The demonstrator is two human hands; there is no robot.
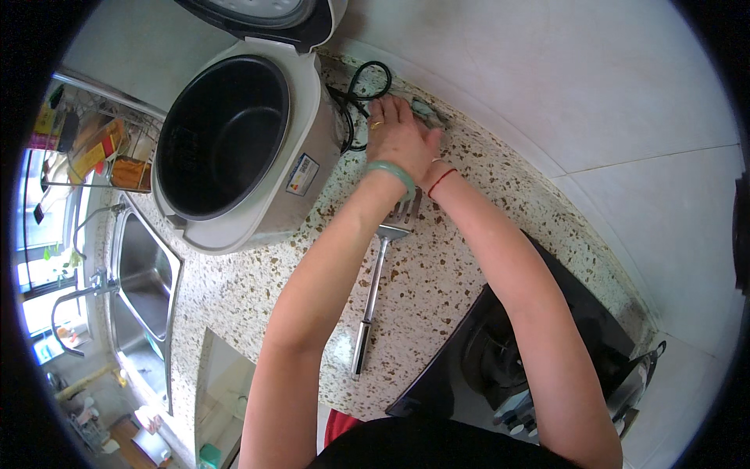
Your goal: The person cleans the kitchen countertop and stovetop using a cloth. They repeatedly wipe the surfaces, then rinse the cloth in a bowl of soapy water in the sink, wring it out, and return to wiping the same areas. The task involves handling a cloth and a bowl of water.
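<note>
At the back of the speckled counter, my left hand (pixel 394 137) lies palm down with its fingers stretched out, beside a coiled black power cord (pixel 358 98). A green bangle circles its wrist. My right hand (pixel 438 162), with a red string at the wrist, is tucked against and partly under the left one; its fingers are hidden. A crumpled grey-green thing, perhaps a cloth (pixel 426 115), shows just beyond the hands. Below my wrists lies a metal slotted turner (pixel 380 262), its handle toward me.
A rice cooker (pixel 306 205) stands on the left, lid raised, with a dark inner pot (pixel 226 137). A black gas stove (pixel 437 375) lies to the right. Farther left are a steel sink (pixel 144 270) and a wire rack (pixel 101 144) of packets. A tiled wall (pixel 547 86) rises behind.
</note>
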